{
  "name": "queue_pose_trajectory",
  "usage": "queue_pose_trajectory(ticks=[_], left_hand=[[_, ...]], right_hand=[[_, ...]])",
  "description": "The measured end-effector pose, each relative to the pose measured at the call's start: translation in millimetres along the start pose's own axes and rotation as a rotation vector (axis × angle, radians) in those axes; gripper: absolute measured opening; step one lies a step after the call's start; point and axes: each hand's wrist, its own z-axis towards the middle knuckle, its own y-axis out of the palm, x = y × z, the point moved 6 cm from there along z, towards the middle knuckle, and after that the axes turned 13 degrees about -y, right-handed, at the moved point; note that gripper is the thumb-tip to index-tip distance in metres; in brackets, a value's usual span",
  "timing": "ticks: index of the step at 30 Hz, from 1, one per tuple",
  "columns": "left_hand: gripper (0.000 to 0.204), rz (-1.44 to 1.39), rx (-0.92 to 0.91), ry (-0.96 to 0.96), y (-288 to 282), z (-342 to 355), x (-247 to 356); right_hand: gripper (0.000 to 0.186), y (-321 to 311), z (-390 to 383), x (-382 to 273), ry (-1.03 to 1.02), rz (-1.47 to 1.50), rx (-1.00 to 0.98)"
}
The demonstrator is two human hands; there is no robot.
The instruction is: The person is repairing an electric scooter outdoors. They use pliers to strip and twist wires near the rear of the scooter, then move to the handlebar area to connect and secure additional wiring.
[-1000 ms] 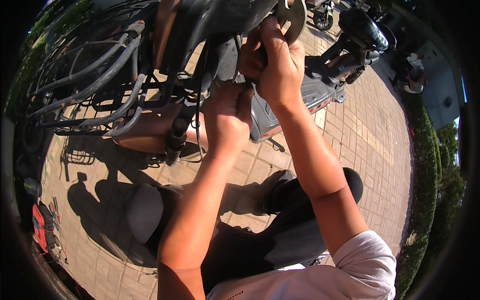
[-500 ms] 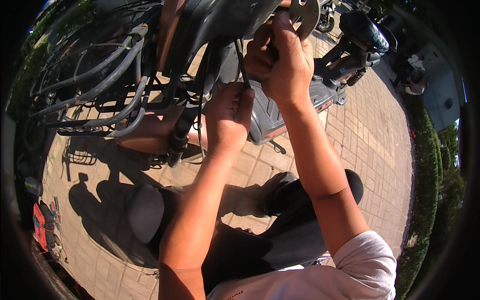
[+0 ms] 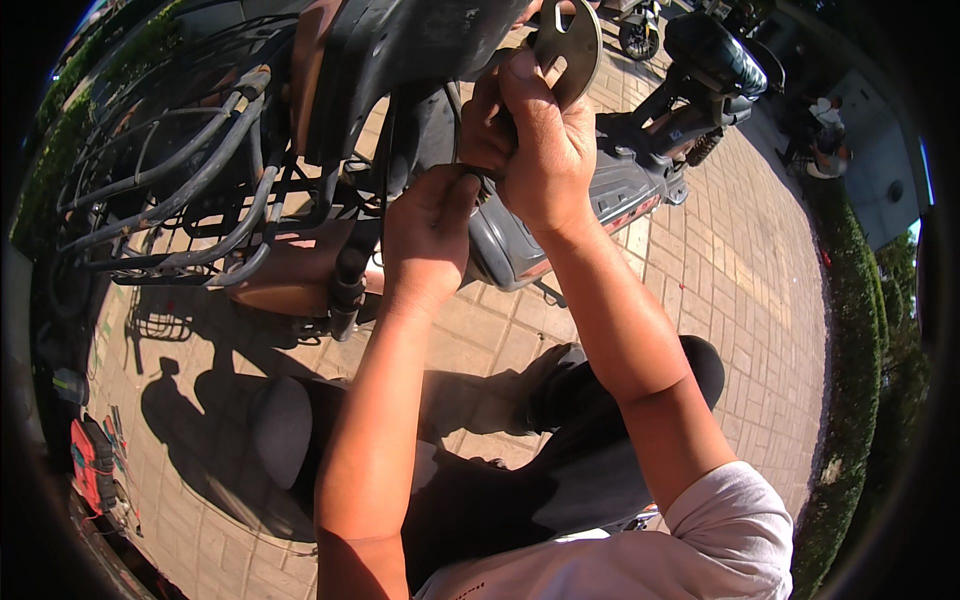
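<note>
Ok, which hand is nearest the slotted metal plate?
The right hand, beside the plate; the left hand is lower and farther left, away from it.

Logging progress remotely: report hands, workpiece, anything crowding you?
Right hand gripping slotted metal disc. Left hand curled shut, contents hidden. Black scooter bodywork close beside right hand.

A white shirt (image 3: 590,572) with a short, creased sleeve (image 3: 735,515) and small dark print (image 3: 468,592); black trousers (image 3: 500,500); dark shoe (image 3: 556,368); hands (image 3: 548,160) and forearms (image 3: 630,325) bare.

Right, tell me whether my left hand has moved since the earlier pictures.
Yes, your left hand has moved slightly leftward, judged against the scooter's grey footboard.
</note>
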Motion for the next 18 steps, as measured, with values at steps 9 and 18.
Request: queue_pose_trajectory(ticks=[9,18], left_hand=[[0.013,0.127,0.120,0.132,1.7,-8.6,10.7],[0.009,0.205,0.217,0.287,3.8,-11.3,19.4]], right_hand=[[0.035,1.0,-1.5,4.9,-0.025,-0.128,0.031],[0.037,4.9,5.5,3.6,-0.086,-0.314,0.052]])
